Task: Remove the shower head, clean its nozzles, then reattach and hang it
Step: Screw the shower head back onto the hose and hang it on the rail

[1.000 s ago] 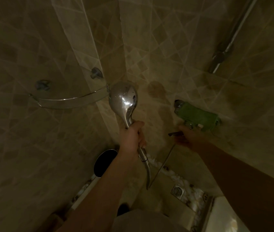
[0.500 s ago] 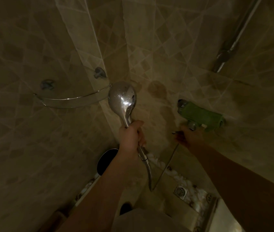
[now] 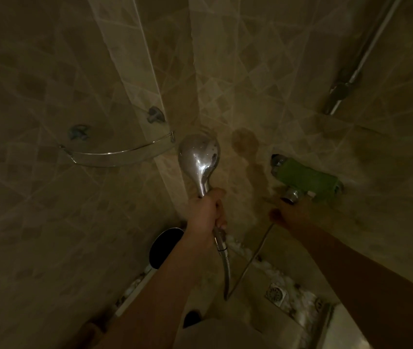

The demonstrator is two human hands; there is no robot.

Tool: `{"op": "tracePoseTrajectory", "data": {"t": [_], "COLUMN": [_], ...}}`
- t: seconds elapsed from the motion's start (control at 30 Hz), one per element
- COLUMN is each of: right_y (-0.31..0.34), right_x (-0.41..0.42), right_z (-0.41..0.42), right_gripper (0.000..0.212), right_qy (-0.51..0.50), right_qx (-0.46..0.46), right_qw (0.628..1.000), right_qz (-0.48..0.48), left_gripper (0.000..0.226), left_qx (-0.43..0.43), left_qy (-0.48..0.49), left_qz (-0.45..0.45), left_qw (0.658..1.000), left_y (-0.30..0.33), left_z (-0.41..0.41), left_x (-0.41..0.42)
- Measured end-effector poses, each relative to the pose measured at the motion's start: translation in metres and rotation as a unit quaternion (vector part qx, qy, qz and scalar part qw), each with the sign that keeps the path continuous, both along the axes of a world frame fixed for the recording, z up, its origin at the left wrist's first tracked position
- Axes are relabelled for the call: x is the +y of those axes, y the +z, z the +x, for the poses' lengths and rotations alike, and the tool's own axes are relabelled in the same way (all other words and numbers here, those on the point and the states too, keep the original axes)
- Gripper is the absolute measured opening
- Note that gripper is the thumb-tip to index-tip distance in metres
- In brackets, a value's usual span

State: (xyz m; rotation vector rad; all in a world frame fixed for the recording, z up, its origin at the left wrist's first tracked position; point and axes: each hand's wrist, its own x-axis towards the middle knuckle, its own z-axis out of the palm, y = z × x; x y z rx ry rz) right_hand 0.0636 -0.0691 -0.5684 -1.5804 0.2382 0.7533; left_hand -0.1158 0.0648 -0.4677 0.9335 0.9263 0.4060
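Right hand (image 3: 291, 214) risen to the green-wrapped valve (image 3: 306, 178), grip unclear, left hand (image 3: 206, 213) clamped on shower head (image 3: 198, 159)

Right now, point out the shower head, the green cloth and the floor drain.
shower head (image 3: 198, 157): head view, chrome back of the bulb.
green cloth (image 3: 306, 178): head view, middle of the fabric.
floor drain (image 3: 276, 293): head view, centre of the grate.

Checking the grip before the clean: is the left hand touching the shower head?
Touching. The head view shows the left hand wrapped round the handle of the shower head, fingers closed on it with no gap, and the hose leaving below the fist.
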Motion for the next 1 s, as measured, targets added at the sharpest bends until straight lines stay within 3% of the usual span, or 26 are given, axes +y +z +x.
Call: {"op": "tracePoseTrajectory", "data": {"t": [0.1,0.2,0.33,0.4,0.47,0.57,0.77,0.9,1.0], "right_y": [0.020,0.052,0.112,0.147,0.172,0.197,0.254,0.306,0.350], "right_x": [-0.012,-0.017,-0.015,-0.018,-0.023,-0.031,-0.046,-0.056,-0.065], "right_z": [-0.015,-0.034,-0.052,-0.058,-0.061,-0.058,-0.043,-0.022,-0.006], "right_gripper": [0.011,0.023,0.021,0.023,0.025,0.023,0.013,0.024,0.029], "right_qy": [0.113,0.246,0.243,0.279,0.300,0.258,0.141,0.093,0.081], "right_qx": [0.064,0.026,-0.128,-0.250,-0.378,-0.521,-0.663,-0.690,-0.710], "right_qw": [0.991,0.968,0.960,0.926,0.876,0.808,0.713,0.700,0.684], "right_qz": [-0.007,-0.050,0.058,0.050,-0.022,-0.100,-0.180,-0.160,-0.147], "left_gripper": [0.048,0.052,0.037,0.024,0.014,0.017,0.037,0.036,0.021], "left_qx": [-0.008,-0.014,-0.049,-0.101,-0.155,-0.152,-0.168,-0.232,-0.274], "left_qy": [-0.039,-0.090,-0.162,-0.189,-0.218,-0.238,-0.301,-0.339,-0.340], "left_qz": [0.022,0.045,0.067,0.075,0.084,0.127,0.202,0.288,0.342], "left_qw": [0.999,0.995,0.983,0.974,0.960,0.951,0.917,0.865,0.832], "left_y": [0.003,0.012,0.037,0.058,0.081,0.116,0.186,0.239,0.273], "left_z": [0.004,0.015,0.037,0.048,0.060,0.077,0.107,0.124,0.132], "left_x": [-0.002,-0.004,-0.013,-0.020,-0.028,-0.043,-0.071,-0.080,-0.087]}}
